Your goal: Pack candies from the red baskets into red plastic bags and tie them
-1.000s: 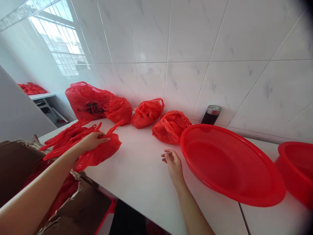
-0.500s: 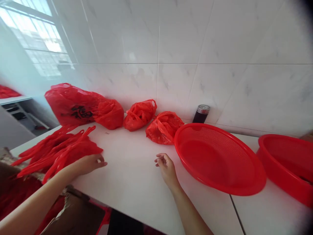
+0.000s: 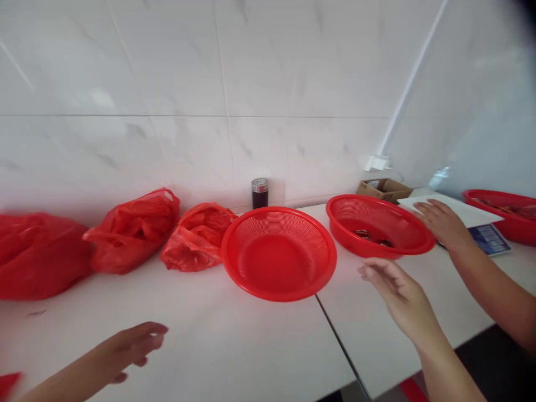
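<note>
In the head view, the left hand (image 3: 132, 349) is hovering over the counter (image 3: 230, 340), its grip standing wide around nothing. The right hand (image 3: 400, 304) is hanging just before a red basket (image 3: 402, 226) on the counter, loosely bent, holding nothing visible. Work is seemingly standing partway: bunched red bags (image 3: 134, 231) are sitting along the wall (image 3: 268, 139), and dark pieces (image 3: 384, 243) are lying in the basket; how much is left isn't showing. The basket is flaring outward, its sides perforated.

- The left hand (image 3: 132, 347) is seen bare, with its outline softened by blur.
- The right hand (image 3: 404, 301) is likewise ungloved.
- The slender left forearm (image 3: 69, 377) and right forearm (image 3: 448, 365) are shown uncovered, cut off by the view's edge.
</note>
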